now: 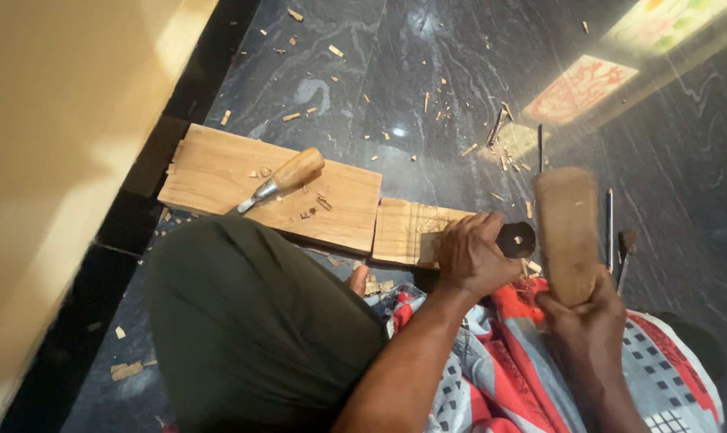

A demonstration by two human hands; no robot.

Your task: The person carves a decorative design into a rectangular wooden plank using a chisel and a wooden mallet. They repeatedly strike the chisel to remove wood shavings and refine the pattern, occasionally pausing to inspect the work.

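Observation:
My left hand (474, 255) grips a chisel whose dark round butt end (516, 239) sticks out to the right; its blade end is hidden under my fingers against a small carved wooden piece (406, 231). My right hand (589, 321) holds a thick wooden mallet (567, 231) upright, just right of the chisel's butt, not touching it. The carved piece lies on the dark stone floor, butted against a larger flat plank (219, 172).
A second chisel with a rounded wooden handle (287, 176) lies on the plank. My knee in dark green cloth (251, 321) covers the plank's near edge. Thin metal tools (609, 228) lie right of the mallet. Wood chips (500, 140) litter the floor. A cream wall (51, 160) runs along the left.

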